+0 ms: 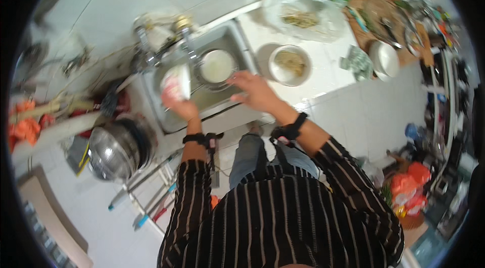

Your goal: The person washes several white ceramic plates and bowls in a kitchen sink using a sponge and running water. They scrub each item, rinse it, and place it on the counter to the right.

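A white bowl with a pinkish-red pattern (pixel 176 82) is tilted in my left hand (pixel 182 107), over the left part of the metal sink (pixel 223 106). My right hand (pixel 254 92) has its fingers spread at the sink's right side, close to a round vessel of cloudy liquid (pixel 217 66) that stands in the sink below the tap (pixel 187 42). Whether the fingertips touch its rim I cannot tell. Right of the sink, a white bowl with light brown food (pixel 290 65) rests on the white counter (pixel 326 78).
Behind the bowl lies a clear plastic bag with stringy food (pixel 301 18). Farther right are a green checked cloth (pixel 358 63), stacked white bowls (pixel 384 59) and a round cutting board (pixel 382 18). Metal basins (pixel 113 150) stand left of the sink, above a floor rack (pixel 151 196).
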The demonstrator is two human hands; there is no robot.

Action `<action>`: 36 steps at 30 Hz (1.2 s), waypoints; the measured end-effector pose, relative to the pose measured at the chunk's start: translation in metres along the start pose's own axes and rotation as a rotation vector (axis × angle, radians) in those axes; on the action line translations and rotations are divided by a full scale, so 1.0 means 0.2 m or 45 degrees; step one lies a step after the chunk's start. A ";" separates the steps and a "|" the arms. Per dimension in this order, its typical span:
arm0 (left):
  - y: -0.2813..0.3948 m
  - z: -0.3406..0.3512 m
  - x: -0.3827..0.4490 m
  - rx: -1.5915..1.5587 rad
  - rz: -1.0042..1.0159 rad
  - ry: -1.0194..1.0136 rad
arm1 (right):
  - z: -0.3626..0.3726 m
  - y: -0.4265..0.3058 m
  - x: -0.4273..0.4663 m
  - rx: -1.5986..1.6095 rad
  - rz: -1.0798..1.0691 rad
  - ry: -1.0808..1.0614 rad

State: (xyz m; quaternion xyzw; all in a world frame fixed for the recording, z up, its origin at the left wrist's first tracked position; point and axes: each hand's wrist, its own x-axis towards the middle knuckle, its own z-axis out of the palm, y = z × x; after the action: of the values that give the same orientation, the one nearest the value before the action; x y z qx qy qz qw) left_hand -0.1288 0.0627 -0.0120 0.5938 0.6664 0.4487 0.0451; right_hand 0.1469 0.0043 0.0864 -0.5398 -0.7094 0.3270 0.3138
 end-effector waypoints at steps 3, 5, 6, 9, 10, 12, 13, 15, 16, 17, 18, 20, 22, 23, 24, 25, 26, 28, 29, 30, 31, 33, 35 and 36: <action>0.02 -0.06 -0.09 -1.324 -1.123 0.118 | 0.04 0.06 -0.13 -0.434 0.281 -0.304; 0.48 0.03 -0.14 -0.887 -1.679 0.423 | -0.03 0.14 -0.21 -0.212 0.398 -0.176; 0.52 0.00 -0.19 -1.024 -1.615 0.091 | -0.08 0.13 -0.21 0.029 0.495 -0.153; 0.61 0.00 -0.34 -1.440 -1.689 -0.517 | -0.21 0.13 -0.27 0.447 0.709 -0.043; 0.69 0.03 -0.38 -1.530 -1.733 -0.649 | -0.24 0.14 -0.30 0.538 0.749 -0.019; 0.92 0.09 -0.46 -1.621 -1.616 -0.839 | -0.33 0.18 -0.38 0.625 0.736 0.150; 1.12 0.09 -0.47 -1.616 -1.452 -0.871 | -0.37 0.20 -0.42 0.627 0.673 0.281; 1.42 0.12 -0.48 -1.586 -1.234 -0.985 | -0.48 0.27 -0.51 0.780 0.750 0.419; 1.52 0.13 -0.49 -1.528 -1.171 -1.072 | -0.56 0.28 -0.55 0.797 0.800 0.490; 1.60 0.15 -0.49 -1.467 -1.107 -1.154 | -0.64 0.28 -0.58 0.816 0.848 0.561; 1.70 0.16 -0.48 -1.456 -1.030 -1.378 | -0.69 0.41 -0.66 0.737 0.846 0.675; 1.74 0.19 -0.50 -1.426 -0.988 -1.485 | -0.86 0.57 -0.76 0.589 0.874 0.876; 1.70 0.23 -0.51 -1.437 -1.031 -1.520 | -1.11 0.72 -0.85 0.589 0.978 1.020; 1.67 0.24 -0.51 -1.384 -1.019 -1.456 | -1.24 0.80 -0.90 0.672 0.849 1.179; 1.59 0.25 -0.52 -1.326 -1.040 -1.388 | -1.37 0.81 -0.91 0.703 0.895 1.299; 1.52 0.26 -0.54 -1.279 -1.057 -1.347 | -1.50 0.96 -1.01 0.608 0.893 1.393; 1.40 0.25 -0.57 -1.204 -1.129 -1.250 | -1.60 1.02 -1.04 0.515 0.976 1.454; 1.19 0.22 -0.62 -1.089 -1.254 -1.123 | -1.78 1.18 -1.14 0.453 0.989 1.568; 1.09 0.19 -0.64 -1.037 -1.312 -1.078 | -1.84 1.25 -1.17 0.443 1.053 1.576; 0.99 0.14 -0.65 -1.004 -1.323 -1.022 | -1.87 1.32 -1.19 0.441 1.113 1.576; 0.91 0.11 -0.66 -0.973 -1.338 -0.970 | -1.91 1.37 -1.21 0.433 1.177 1.576; 0.76 0.04 -0.64 -0.938 -1.311 -0.864 | -1.93 1.47 -1.21 0.420 1.269 1.562; 0.69 -0.01 -0.62 -0.936 -1.307 -0.771 | -1.95 1.55 -1.23 0.469 1.331 1.558; 0.67 -0.03 -0.61 -0.952 -1.314 -0.727 | -1.95 1.61 -1.25 0.528 1.345 1.561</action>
State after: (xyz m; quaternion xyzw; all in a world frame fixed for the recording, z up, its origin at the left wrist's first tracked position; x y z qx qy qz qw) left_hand 0.0041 -0.0557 0.0220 0.2406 0.6263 0.3954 0.6273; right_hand 0.6935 -0.1237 0.0354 -0.8149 0.0078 0.2034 0.5426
